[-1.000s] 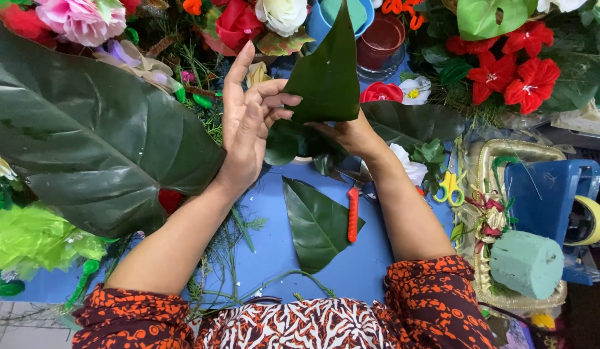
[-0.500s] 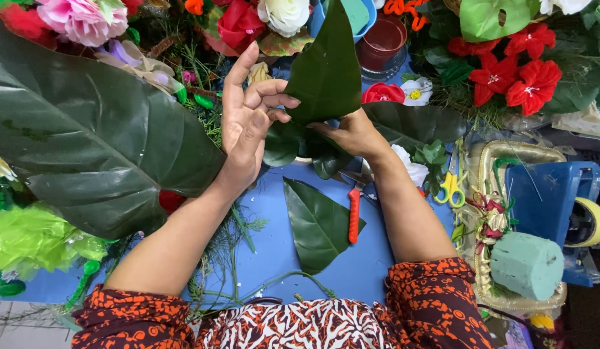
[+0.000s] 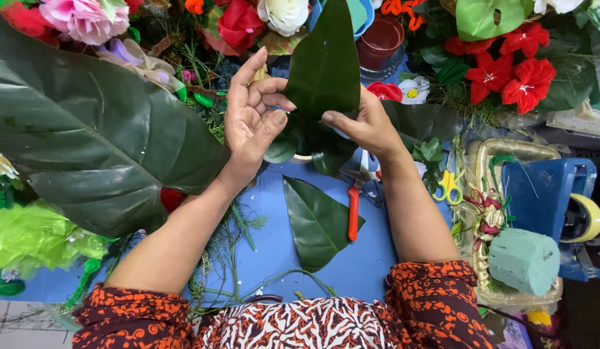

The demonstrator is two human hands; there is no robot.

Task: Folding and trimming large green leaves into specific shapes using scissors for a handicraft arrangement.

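As seen from the head camera, both hands hold a dark green leaf (image 3: 326, 64) upright above the blue tabletop (image 3: 274, 239): the left hand (image 3: 251, 116) pinches its left edge, index finger raised, while the right hand (image 3: 364, 123) grips its right edge. A second leaf (image 3: 316, 223) lies below, beside red-handled cutters (image 3: 355, 207); a huge leaf (image 3: 86, 136) fills the left.

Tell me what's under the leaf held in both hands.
Under the held leaf show more dark leaves, a bit of pale rim and the blue table. Whatever lies directly beneath is covered.
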